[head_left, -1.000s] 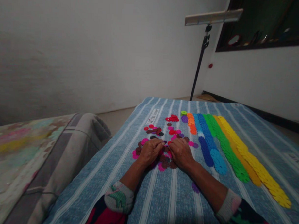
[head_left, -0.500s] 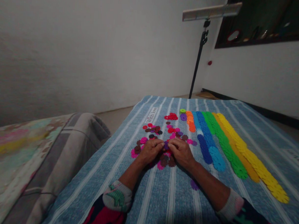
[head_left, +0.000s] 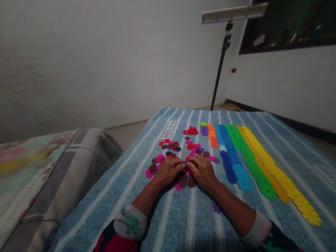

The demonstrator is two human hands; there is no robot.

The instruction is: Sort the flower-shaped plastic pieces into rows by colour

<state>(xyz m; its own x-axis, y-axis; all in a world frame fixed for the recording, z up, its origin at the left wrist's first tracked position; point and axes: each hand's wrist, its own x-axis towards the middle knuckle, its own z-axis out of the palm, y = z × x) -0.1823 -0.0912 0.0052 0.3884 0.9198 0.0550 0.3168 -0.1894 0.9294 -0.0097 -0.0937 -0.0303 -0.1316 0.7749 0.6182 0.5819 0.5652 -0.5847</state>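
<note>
My left hand (head_left: 169, 171) and my right hand (head_left: 202, 170) meet fingertip to fingertip above a loose heap of flower-shaped plastic discs. Between them they pinch a small purple disc (head_left: 184, 163), mostly covered by the fingers. Around and under my hands lie brown discs (head_left: 183, 181), pink discs (head_left: 149, 173) and red discs (head_left: 192, 131). Another purple disc (head_left: 216, 207) lies alone by my right forearm, partly hidden by it.
Overlapping rows run along the right of the striped cloth (head_left: 126, 205): yellow discs (head_left: 292, 189), green discs (head_left: 254, 169), blue discs (head_left: 229, 143) and orange discs (head_left: 212, 136). A lamp stand (head_left: 220, 65) rises beyond the far edge. A draped grey blanket (head_left: 92, 156) is at left.
Both hands stay together over the heap, with the purple disc now more covered by the fingers. The whole view has shifted slightly; the discs on the cloth look unmoved.
</note>
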